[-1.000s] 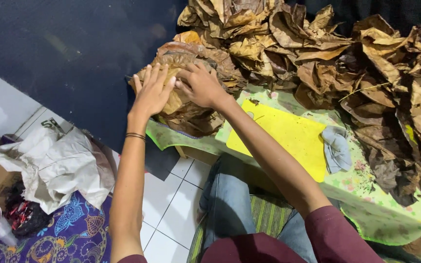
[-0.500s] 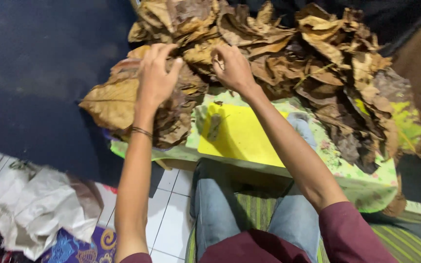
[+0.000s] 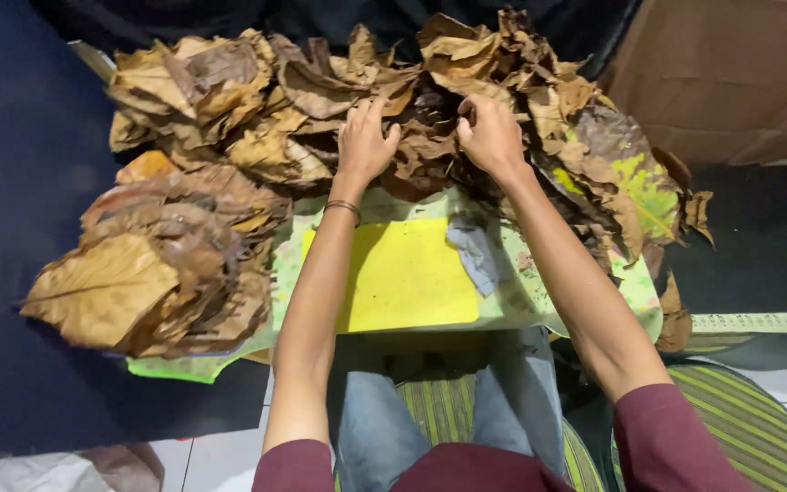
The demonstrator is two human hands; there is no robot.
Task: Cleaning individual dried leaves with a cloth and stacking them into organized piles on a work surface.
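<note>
Both hands dig into the loose heap of dried leaves point(image 3: 321, 100).
Left hand point(image 3: 363, 141) spreads its fingers flat; right hand point(image 3: 492, 135) pinches a leaf, with the flattened stack point(image 3: 157, 269) kept apart.

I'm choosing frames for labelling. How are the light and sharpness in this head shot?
Head view: even light from above, no harsh glare; the left hand, the right hand and the loose dry leaves are fairly sharp. The stacked leaves are slightly soft, the dark floor shows no detail, and the yellow sheet looks very bright.
</note>
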